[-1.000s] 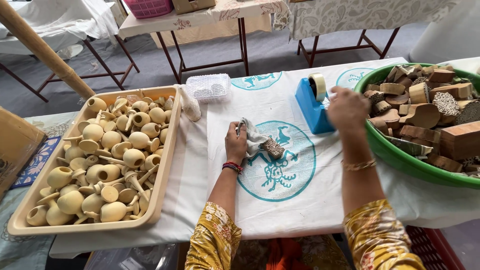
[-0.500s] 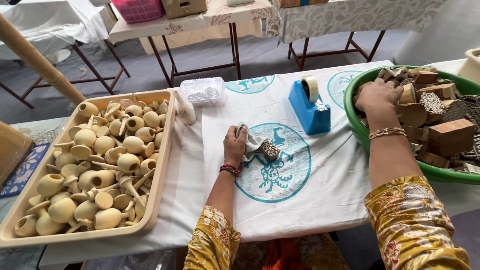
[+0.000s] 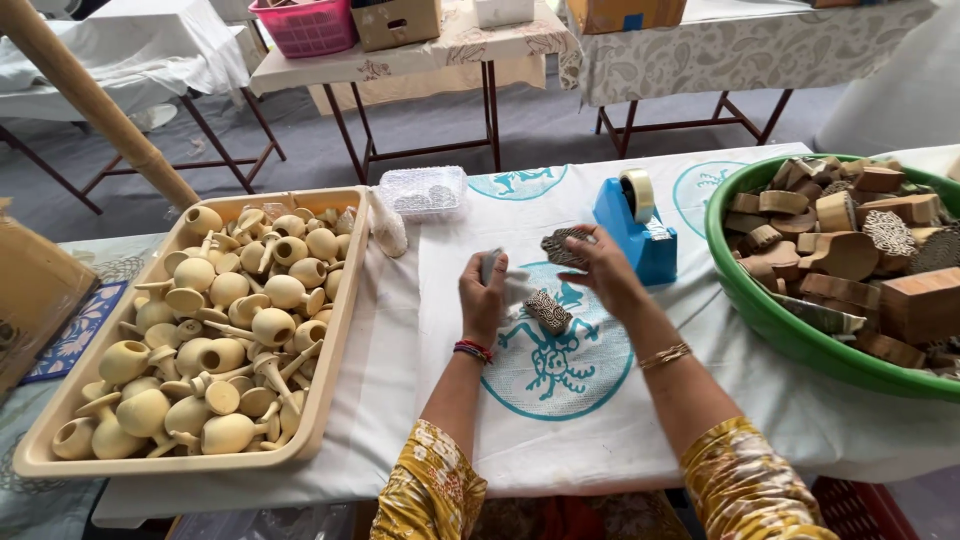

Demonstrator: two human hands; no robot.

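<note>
right hand [image 3: 600,268] holding carved block [image 3: 562,246], cloth [image 3: 515,285]

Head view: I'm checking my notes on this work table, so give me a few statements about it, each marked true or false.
1. The right hand holds a carved wooden block. True.
2. The left hand holds a roll of tape. False: it grips a pale cloth; the tape sits on the blue dispenser.
3. The green basin stands to the person's right and holds wooden blocks. True.
4. The beige tray is filled with carved flat blocks. False: it holds rounded, pale wooden knobs.
5. A second carved block lies on the printed white cloth. True.
</note>
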